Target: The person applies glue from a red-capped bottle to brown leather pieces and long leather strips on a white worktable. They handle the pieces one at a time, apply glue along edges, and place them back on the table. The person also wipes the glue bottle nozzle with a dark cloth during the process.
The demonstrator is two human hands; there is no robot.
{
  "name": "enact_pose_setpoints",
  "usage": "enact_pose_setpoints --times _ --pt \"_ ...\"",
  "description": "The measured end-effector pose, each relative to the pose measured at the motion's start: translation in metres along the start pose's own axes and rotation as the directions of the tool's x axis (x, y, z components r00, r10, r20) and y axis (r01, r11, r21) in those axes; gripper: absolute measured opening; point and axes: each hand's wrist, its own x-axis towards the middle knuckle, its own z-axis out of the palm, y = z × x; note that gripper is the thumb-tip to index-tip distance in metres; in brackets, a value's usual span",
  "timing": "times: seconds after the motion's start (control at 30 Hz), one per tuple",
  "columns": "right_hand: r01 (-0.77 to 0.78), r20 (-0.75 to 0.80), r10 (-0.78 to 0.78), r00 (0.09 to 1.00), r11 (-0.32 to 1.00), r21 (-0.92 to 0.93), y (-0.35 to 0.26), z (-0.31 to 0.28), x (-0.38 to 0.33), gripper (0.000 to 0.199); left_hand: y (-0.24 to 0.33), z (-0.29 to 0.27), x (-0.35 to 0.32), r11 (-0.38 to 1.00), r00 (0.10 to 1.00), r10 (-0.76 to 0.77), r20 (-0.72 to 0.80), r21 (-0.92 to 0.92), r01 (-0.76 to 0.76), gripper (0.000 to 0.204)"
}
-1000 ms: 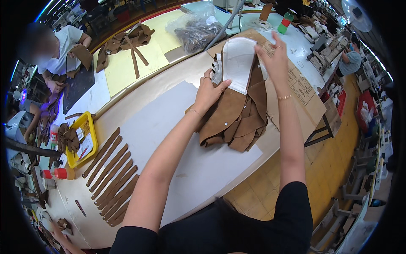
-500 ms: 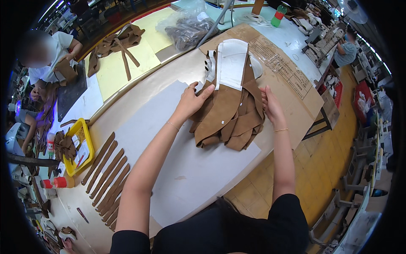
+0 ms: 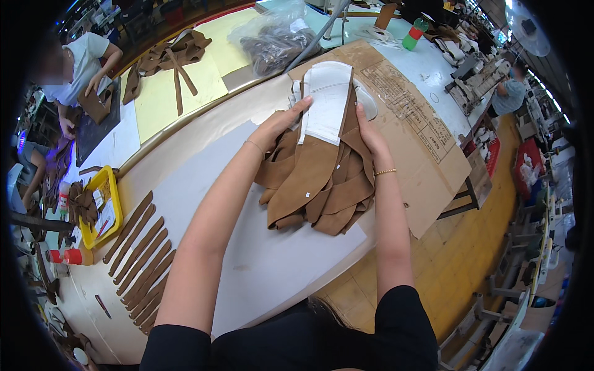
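Observation:
A stack of brown suede-like cut pieces (image 3: 322, 185) lies on the pale worktable (image 3: 260, 278), topped at its far end by white lining pieces (image 3: 326, 102). My left hand (image 3: 281, 125) rests on the stack's left side, fingers reaching onto the white piece. Against the stack's right edge presses my right hand (image 3: 370, 137), a thin bracelet on its wrist. Both hands hold the pile between them.
A flat cardboard sheet (image 3: 414, 117) lies under and right of the stack. Brown strips (image 3: 139, 247) lie in a row at left, beside a yellow tray (image 3: 99, 207). A plastic bag (image 3: 272, 40) and a green cup (image 3: 411, 38) sit farther back. Another person (image 3: 77, 59) works at far left.
My right hand came down from the raised white piece to the stack's right edge. The white piece now lies flat on the brown pile, and both hands close in on it.

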Motion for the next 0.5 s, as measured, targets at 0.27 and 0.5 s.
enact_pose_setpoints --times 0.27,0.5 --pt "0.196 -0.062 -0.187 0.98 0.942 0.272 0.027 0.005 -0.021 0.091 0.02 0.035 -0.051 0.904 0.982 0.028 0.184 -0.424 0.053 0.079" --pt "0.167 -0.209 -0.111 0.972 0.947 0.273 0.011 -0.079 -0.079 0.077 0.05 0.09 -0.059 0.98 0.916 0.039 0.4 -0.194 0.043 0.097"
